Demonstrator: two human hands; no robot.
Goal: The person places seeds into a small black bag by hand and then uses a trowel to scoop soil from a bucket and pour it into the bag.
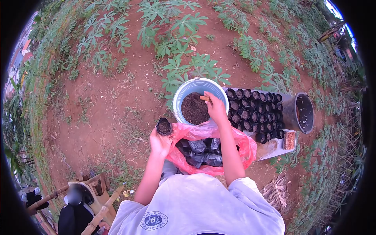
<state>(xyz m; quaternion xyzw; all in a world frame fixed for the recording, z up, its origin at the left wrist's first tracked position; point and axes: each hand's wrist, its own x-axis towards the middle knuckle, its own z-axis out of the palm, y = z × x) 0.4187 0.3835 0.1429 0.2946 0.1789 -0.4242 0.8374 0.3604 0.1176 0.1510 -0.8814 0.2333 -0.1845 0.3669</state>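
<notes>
My left hand [159, 143] is closed around a small black polybag [163, 127] with dark soil up near its top, left of the bucket. Inside the pale blue bucket [177, 98] lies loose dark soil [194, 110]. My right hand [216, 109] reaches over the bucket's right side and grips a short wooden handle [205, 98]; whatever tool end it has is hidden. Below the bucket, a pinkish-red plastic bag [247, 152] gapes open, with several black polybags [203, 154] in it.
Rows of soil-filled black polybags [256, 111] stand on a light board [270, 150] to the right. Beyond them are a dark bucket [307, 112] and a small tub of reddish-brown grains [290, 140]. Leafy plants [180, 66] grow ahead; another person [74, 215] is at lower left.
</notes>
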